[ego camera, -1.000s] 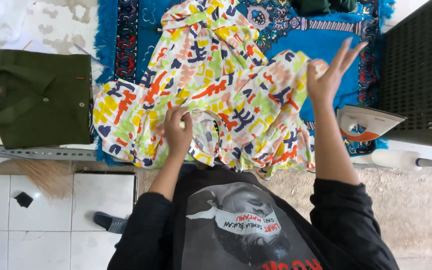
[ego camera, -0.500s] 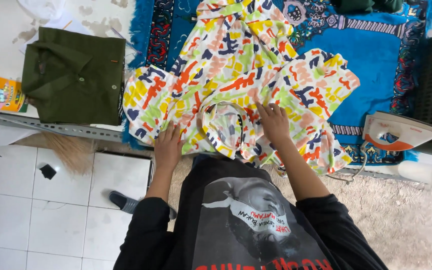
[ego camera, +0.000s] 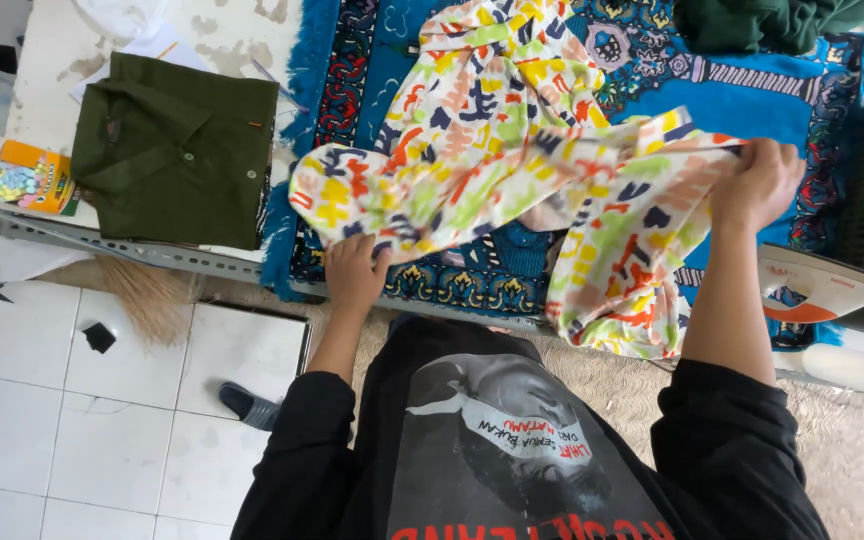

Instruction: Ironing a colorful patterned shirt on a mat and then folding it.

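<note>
Left hand (ego camera: 354, 270) is pinching the patterned shirt (ego camera: 492, 170) hem at near edge; right hand (ego camera: 760, 185) is fist-gripping bunched fabric, lifting it off blue rug (ego camera: 752, 90).

Even, bright daylight; soft shadows, no glare.
Focus is sharp at frame centre. Slight motion blur on the patterned shirt (ego camera: 512, 170) near the right hand (ego camera: 757, 185). Wide-angle bending shows at the left and right edges.

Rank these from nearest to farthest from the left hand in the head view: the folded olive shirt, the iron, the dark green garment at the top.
From the left hand:
1. Folded olive shirt, to its upper left on the table.
2. Iron, far to the right, beyond the right arm.
3. Dark green garment, top right corner of the blue mat.
</note>
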